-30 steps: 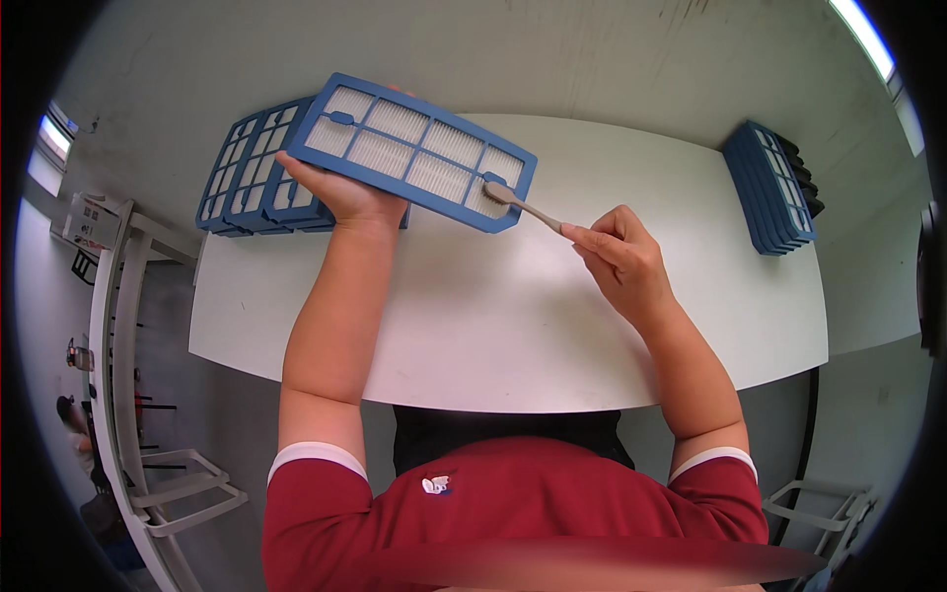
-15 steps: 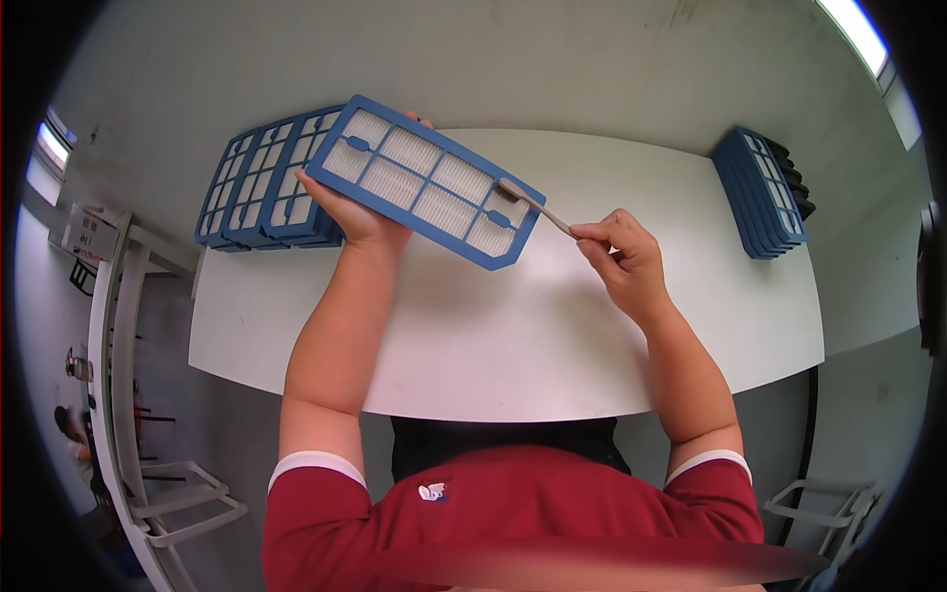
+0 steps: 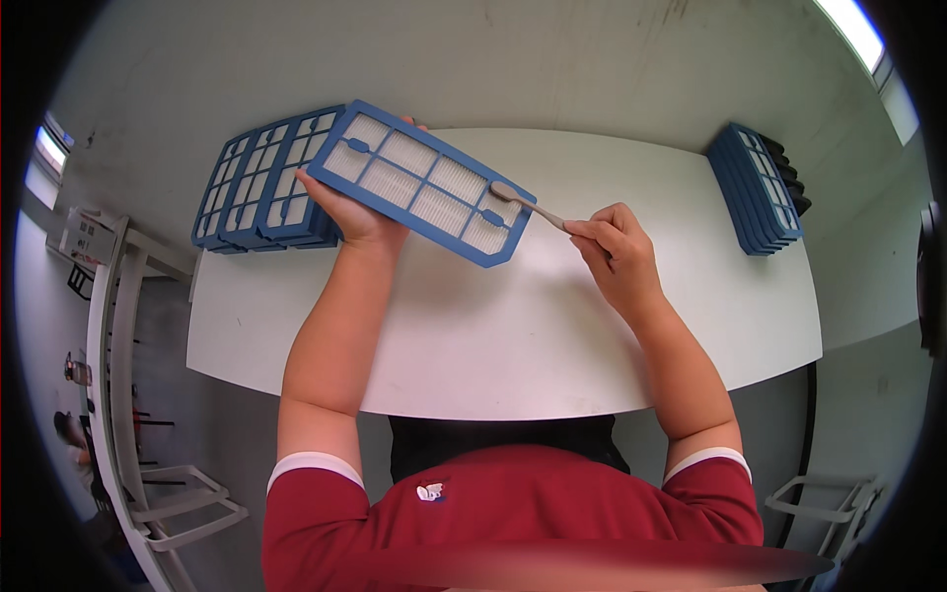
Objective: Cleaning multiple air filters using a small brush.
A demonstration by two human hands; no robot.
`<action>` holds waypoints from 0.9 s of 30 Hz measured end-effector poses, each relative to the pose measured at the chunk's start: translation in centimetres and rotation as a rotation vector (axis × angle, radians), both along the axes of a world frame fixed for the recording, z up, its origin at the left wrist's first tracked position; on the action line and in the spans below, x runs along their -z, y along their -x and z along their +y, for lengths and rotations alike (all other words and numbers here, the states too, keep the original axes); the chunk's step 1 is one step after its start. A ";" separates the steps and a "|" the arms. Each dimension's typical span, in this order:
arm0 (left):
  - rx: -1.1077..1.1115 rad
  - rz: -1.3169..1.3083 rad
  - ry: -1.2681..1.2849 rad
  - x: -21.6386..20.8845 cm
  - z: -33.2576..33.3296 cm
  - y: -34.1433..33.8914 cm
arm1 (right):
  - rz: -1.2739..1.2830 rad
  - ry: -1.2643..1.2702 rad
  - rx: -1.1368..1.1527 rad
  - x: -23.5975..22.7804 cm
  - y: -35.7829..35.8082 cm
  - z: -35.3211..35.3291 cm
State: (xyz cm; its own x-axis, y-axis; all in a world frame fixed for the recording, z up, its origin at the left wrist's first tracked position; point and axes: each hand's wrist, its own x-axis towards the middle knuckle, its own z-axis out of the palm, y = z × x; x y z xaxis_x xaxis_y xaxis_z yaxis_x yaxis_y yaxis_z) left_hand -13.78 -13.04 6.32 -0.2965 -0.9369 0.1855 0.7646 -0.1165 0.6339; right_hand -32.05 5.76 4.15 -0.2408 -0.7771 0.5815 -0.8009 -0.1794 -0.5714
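Note:
A blue-framed air filter (image 3: 422,184) with white pleats is held up over the table, tilted so its right end sits lower. My left hand (image 3: 367,213) is closed round its left end from beneath, thumb at the near edge and fingertips showing past the far edge. Between the thumb and fingers of my right hand (image 3: 617,249) is the handle of a toothbrush (image 3: 538,209). The brush head lies against the pleats near the filter's right end; its bristles are mostly hidden.
Stacks of similar blue filters (image 3: 264,180) stand at the table's far left. Another stack (image 3: 755,189) is at the far right, beside black parts (image 3: 787,178). The white table (image 3: 493,345) has a curved near edge, with a wall behind it. A person (image 3: 71,434) is in the distance at left.
The toothbrush and my right hand have shifted slightly left across the pleats. The filter has moved only a little, and my left hand keeps its hold.

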 end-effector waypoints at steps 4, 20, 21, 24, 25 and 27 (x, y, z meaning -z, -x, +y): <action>-0.018 0.017 -0.027 -0.1 -0.1 -0.1 | 0.024 -0.003 0.010 -0.2 -0.1 0.2; -0.026 0.027 -0.009 0.1 -0.3 -0.2 | -0.027 -0.014 0.025 -0.3 0.2 0.3; -0.029 0.027 -0.011 0.2 -0.2 -0.2 | -0.027 -0.017 0.021 -0.3 0.2 0.2; -0.001 -0.009 0.004 0.3 0.3 0.0 | -0.011 0.027 0.008 -0.3 -0.1 0.2; 0.045 0.022 0.010 0.3 0.5 0.1 | -0.007 0.060 0.002 -0.2 -0.2 0.1; 0.091 0.054 0.013 0.4 0.9 0.3 | -0.003 0.089 -0.003 -0.1 -0.2 0.0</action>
